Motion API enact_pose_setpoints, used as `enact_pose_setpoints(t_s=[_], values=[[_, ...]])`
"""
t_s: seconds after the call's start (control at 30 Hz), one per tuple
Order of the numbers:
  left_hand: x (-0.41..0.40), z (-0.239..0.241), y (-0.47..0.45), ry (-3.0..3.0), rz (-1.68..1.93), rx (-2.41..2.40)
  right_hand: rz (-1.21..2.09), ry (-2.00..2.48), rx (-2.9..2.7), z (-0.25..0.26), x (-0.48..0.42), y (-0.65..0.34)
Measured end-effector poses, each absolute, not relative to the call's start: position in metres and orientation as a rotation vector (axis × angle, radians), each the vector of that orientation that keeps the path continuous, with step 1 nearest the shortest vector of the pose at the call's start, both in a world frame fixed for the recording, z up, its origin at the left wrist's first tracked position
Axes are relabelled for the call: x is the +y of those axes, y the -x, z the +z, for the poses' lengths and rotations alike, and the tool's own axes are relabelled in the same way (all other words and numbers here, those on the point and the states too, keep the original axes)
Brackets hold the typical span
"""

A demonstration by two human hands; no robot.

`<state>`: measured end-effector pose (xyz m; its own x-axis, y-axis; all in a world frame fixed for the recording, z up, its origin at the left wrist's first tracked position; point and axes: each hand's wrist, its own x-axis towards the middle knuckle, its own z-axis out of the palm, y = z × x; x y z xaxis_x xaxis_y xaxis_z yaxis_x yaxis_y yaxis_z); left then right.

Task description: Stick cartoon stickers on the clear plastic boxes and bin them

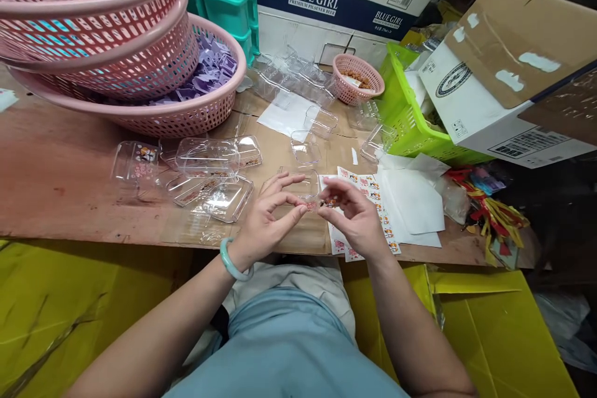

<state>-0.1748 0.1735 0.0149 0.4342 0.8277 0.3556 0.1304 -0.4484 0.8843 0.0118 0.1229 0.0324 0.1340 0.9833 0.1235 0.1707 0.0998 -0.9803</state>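
Observation:
A small printed sticker (pixel 311 206) with red lettering is stretched between my two hands above the front of the table. My left hand (pixel 273 211), with a pale green bangle at the wrist, pinches one end between thumb and index finger. The other end is pinched by my right hand (pixel 351 214), its remaining fingers curled. Just behind and below them lies a clear plastic case (pixel 305 181), partly hidden by the fingers. Sticker sheets (pixel 387 224) with cartoon figures and red print lie beside and partly under my right hand. Several clear cases (pixel 228 199), some bearing stickers, lie left of my left hand.
Pink baskets (pixel 219 102) stand stacked at the left, the lowest holding purple pieces. Behind are teal crates (pixel 224 12), a beer carton (pixel 303 31) and a small pink basket (pixel 338 90). To the right are a lime-green basket (pixel 405 130), another carton (pixel 471 99) and white papers (pixel 417 202).

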Motion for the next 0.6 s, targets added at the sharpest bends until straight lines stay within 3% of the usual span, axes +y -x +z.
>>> enact_pose_setpoints(t_s=[0.2,0.3,0.4,0.6], values=[[0.213,-0.002,0.168,-2.017,1.153,1.162,0.763,1.338,-0.851,0.029,0.150,-0.025],[0.237,-0.020,0.159,-2.195,0.990,1.315,0.886,1.244,-0.624,0.023,0.165,-0.028],[0.236,-0.033,0.153,-2.258,0.838,1.254,1.033,1.181,-0.566,0.017,0.169,-0.019],[0.186,-0.034,0.169,-2.073,0.997,0.967,1.129,1.195,-0.728,0.005,0.149,-0.005]])
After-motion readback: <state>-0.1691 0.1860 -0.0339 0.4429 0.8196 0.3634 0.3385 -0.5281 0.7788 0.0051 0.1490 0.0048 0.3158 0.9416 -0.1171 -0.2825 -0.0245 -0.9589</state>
